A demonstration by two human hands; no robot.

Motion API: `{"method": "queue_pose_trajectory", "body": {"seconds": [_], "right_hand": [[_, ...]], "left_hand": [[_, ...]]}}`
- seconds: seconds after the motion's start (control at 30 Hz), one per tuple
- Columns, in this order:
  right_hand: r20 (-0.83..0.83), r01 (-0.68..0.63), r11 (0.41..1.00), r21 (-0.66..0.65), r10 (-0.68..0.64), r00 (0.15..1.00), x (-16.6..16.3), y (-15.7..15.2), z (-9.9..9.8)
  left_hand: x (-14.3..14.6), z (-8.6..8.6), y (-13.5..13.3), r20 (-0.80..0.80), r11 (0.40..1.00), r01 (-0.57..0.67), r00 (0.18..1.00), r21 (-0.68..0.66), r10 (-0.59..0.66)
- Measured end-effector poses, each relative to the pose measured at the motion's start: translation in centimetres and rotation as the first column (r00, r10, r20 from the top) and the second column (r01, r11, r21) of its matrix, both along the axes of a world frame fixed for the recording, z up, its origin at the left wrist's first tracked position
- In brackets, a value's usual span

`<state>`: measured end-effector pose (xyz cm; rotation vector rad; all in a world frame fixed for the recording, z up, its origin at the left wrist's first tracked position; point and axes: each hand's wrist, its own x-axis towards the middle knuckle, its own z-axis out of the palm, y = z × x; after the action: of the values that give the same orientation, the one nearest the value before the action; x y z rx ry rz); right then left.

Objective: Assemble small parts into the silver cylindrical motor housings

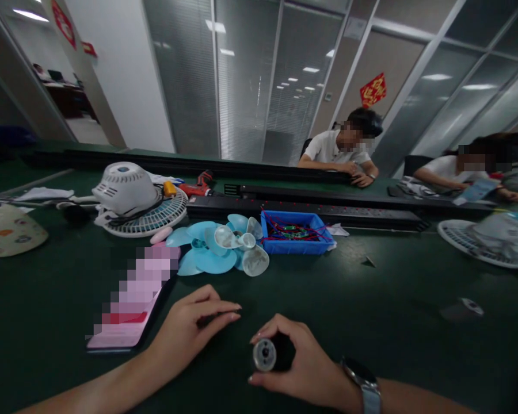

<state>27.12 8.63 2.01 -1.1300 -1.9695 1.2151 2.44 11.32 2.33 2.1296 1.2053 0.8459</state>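
My right hand (306,356) grips a short round cylinder (265,355) between thumb and fingers. Its pale end face, with a dark centre and small holes, points up toward me; its exact kind is unclear. To its left, my left hand (202,316) is held over the green table (224,374), apart from the cylinder. Its thumb and index fingertips are pinched close together, and anything between them is too small to make out. A similar cylinder (463,309) lies on its own farther right.
Beyond my hands are blue and clear fan blades (216,247) and a blue bin (300,233) of wired circuit boards. A phone (133,305) lies left. Fan heads (129,195) and a red power drill (198,185) stand farther back. Two people (341,149) sit across the table.
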Motion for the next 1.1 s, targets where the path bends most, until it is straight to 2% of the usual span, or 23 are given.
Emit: {"method": "queue_pose_trajectory", "body": {"seconds": [0.1,0.17,0.2,0.27,0.33,0.37,0.43,0.5,0.63,0.87,1.03,1.1], "right_hand": [[-0.082,0.021,0.985,-0.169,-0.035,0.996,0.0,0.0,0.3],[-0.246,-0.049,0.925,-0.376,-0.049,0.968,-0.1,0.1,0.4],[-0.352,-0.115,0.865,-0.489,-0.075,0.933,-0.2,0.3,0.5],[-0.519,-0.276,0.688,-0.671,-0.170,0.838,-0.3,0.8,0.4],[-0.576,-0.385,0.518,-0.764,-0.278,0.769,-0.4,1.4,0.3],[-0.582,-0.417,0.459,-0.785,-0.315,0.749,-0.4,1.7,0.2],[-0.585,-0.444,0.401,-0.801,-0.370,0.722,-0.4,2.1,0.1],[-0.585,-0.442,0.396,-0.805,-0.406,0.702,-0.4,2.3,0.1],[-0.571,-0.435,0.382,-0.815,-0.406,0.713,-0.2,2.3,0.2],[-0.623,-0.469,0.430,-0.771,-0.361,0.694,0.3,2.1,0.2],[-0.608,-0.477,0.388,-0.788,-0.376,0.699,0.1,2.2,-0.1],[-0.597,-0.457,0.401,-0.794,-0.375,0.709,0.1,2.1,-0.4]], "left_hand": [[-0.7,-1.8,0.7,-0.128,1.000,0.005,0.992,0.014,-0.003],[-0.8,-2.5,0.8,-0.188,0.999,0.032,0.982,0.021,-0.028],[-0.8,-2.6,0.8,-0.204,0.999,0.042,0.978,0.029,-0.035],[-0.7,-2.5,0.7,-0.213,0.998,0.042,0.976,0.039,-0.032],[-0.7,-2.4,0.5,-0.208,0.999,0.020,0.978,0.034,-0.013],[-0.7,-2.3,0.5,-0.204,1.000,0.004,0.979,0.030,0.002],[-0.7,-2.3,0.4,-0.199,0.999,-0.025,0.980,0.029,0.030],[-0.8,-2.4,0.3,-0.198,0.999,-0.038,0.979,0.027,0.042],[-0.9,-2.7,0.3,-0.205,0.999,-0.032,0.978,0.013,0.034],[-0.9,-2.4,0.3,-0.198,1.000,-0.030,0.980,-0.001,0.029],[-0.8,-2.3,0.4,-0.185,1.000,-0.023,0.982,-0.005,0.022],[-0.8,-2.2,0.4,-0.181,0.999,-0.025,0.983,-0.022,0.020]]}}
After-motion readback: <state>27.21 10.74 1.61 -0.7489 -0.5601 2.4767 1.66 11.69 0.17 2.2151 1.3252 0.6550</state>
